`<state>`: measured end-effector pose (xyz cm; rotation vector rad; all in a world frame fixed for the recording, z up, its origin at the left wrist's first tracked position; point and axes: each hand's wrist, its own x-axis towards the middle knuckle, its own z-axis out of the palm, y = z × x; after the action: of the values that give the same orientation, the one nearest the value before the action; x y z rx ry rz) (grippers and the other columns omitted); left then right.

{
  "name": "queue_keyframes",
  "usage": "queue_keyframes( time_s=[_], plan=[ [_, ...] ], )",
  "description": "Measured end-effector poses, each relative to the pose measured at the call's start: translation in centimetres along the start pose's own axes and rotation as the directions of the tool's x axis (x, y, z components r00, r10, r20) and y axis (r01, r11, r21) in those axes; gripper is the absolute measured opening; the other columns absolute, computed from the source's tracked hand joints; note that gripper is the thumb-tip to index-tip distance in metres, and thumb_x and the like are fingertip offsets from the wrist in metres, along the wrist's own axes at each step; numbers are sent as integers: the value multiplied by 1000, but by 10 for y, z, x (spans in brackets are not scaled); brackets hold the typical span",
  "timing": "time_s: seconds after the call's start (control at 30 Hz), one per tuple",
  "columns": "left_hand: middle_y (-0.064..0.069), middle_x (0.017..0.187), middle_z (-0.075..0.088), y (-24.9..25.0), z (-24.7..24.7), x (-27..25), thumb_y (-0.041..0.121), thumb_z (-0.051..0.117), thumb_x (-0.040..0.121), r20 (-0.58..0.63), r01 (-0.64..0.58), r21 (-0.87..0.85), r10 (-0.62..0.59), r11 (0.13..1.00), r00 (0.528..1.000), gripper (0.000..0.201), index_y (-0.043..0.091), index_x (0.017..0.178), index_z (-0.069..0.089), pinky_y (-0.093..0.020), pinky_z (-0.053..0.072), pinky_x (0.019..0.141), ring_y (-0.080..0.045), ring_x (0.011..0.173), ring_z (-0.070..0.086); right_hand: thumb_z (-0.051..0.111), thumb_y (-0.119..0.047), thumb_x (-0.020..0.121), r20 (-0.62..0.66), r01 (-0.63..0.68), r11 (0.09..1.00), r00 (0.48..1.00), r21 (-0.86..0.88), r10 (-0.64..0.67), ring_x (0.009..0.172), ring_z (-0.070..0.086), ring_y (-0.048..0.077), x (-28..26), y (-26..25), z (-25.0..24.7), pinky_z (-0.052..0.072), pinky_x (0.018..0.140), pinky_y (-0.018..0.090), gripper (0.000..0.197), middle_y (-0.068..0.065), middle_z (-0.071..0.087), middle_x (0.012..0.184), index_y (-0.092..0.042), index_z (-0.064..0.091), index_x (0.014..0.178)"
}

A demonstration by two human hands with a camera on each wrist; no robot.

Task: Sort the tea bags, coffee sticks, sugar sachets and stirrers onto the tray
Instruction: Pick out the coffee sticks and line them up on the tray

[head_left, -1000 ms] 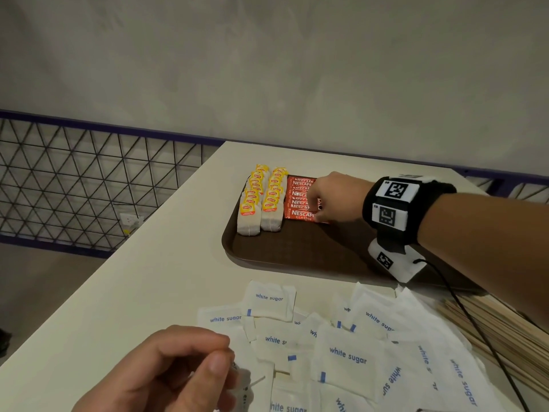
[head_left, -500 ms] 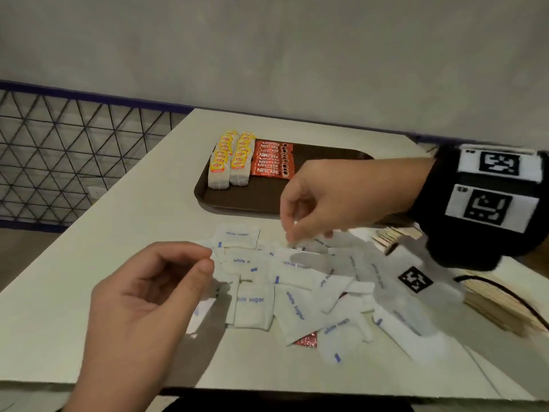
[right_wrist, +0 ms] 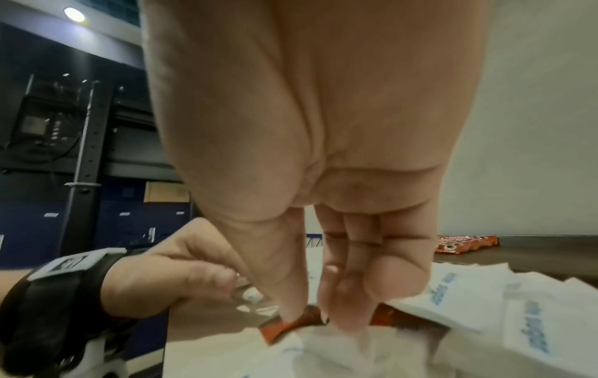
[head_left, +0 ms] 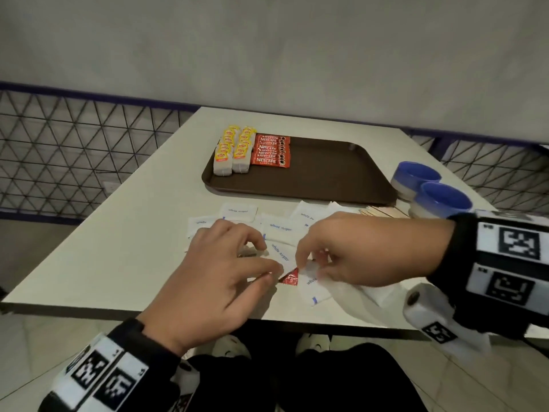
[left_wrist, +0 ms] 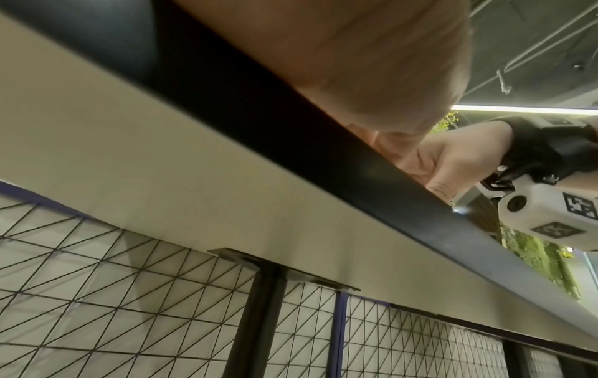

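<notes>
Among sugar sachets (head_left: 280,230), right hand (head_left: 353,251) pinches red coffee stick (head_left: 290,277); left hand (head_left: 219,281) unclear.

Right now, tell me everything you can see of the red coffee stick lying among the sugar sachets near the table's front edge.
The red coffee stick is mostly buried: only a small glossy red-orange corner shows, with a crimped end, like foil or plastic film. It lies flat on the table with white sugar sachets overlapping it. In the right wrist view the right hand pinches its exposed end between thumb and fingers. The left hand is beside it; whether it touches the stick cannot be told. No print is legible.
</notes>
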<state>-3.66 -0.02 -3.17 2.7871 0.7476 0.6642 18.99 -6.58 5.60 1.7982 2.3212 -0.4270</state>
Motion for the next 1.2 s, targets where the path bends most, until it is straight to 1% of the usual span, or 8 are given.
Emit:
queue_keyframes(
  time_s=[0.13,0.33,0.5,0.6,0.7,0.83,0.97,1.2],
  plan=[
    [21,116,46,2,3,4,64,38,94,30,126,76,-128,989,991,38,47,109,68,-33,29,97,-10,119,36,57,-33,101,-24,-79,997,997,-5,78,89,63,6,-9,14,-5,55,83,25,20,-16,66,98,-37,70,117],
    [17,131,43,6,2,4,69,40,90,10,175,104,-177,979,984,53,43,133,55,-33,30,100,-11,126,33,55,-34,102,-25,-134,991,991,-26,133,94,65,8,-14,24,0,55,85,25,23,-14,71,106,-33,71,119],
    [11,121,45,9,-2,1,51,44,97,50,-2,147,-5,989,999,37,51,133,52,-37,36,93,-15,116,40,60,-28,93,-89,-185,982,978,41,188,65,56,20,-3,26,2,53,66,46,21,7,63,75,-16,65,76],
    [11,115,44,8,-2,1,52,41,99,88,-67,181,51,981,995,37,52,133,55,-37,35,92,-14,110,40,65,-42,92,-135,-251,966,957,64,257,54,44,18,2,21,5,42,54,41,42,8,51,59,-10,62,66],
    [13,108,45,8,1,2,53,41,99,79,-101,191,87,976,993,32,50,122,64,-37,35,90,-13,105,42,67,-58,87,-202,-300,951,929,77,309,58,58,18,7,13,9,49,55,37,48,0,61,63,-14,65,71],
    [12,96,49,11,1,1,51,50,96,-1,-98,164,100,982,995,25,38,104,71,-39,39,82,-15,91,46,68,-57,87,-241,-330,943,914,32,328,59,53,14,14,7,14,37,51,29,43,-2,57,66,-20,54,71],
    [13,91,51,13,1,1,50,52,96,-73,-24,139,34,990,997,24,28,95,62,-38,40,78,-17,85,47,67,-60,87,-248,-398,917,888,7,387,53,48,11,12,5,12,35,48,25,46,-4,51,60,-22,51,67],
    [18,96,46,14,-2,2,62,45,95,72,-40,172,28,984,997,35,49,124,58,-36,37,85,-10,91,41,69,-60,87,-122,-469,862,860,194,495,47,52,9,11,21,1,41,45,20,45,-3,57,59,-19,59,70]
  ],
)
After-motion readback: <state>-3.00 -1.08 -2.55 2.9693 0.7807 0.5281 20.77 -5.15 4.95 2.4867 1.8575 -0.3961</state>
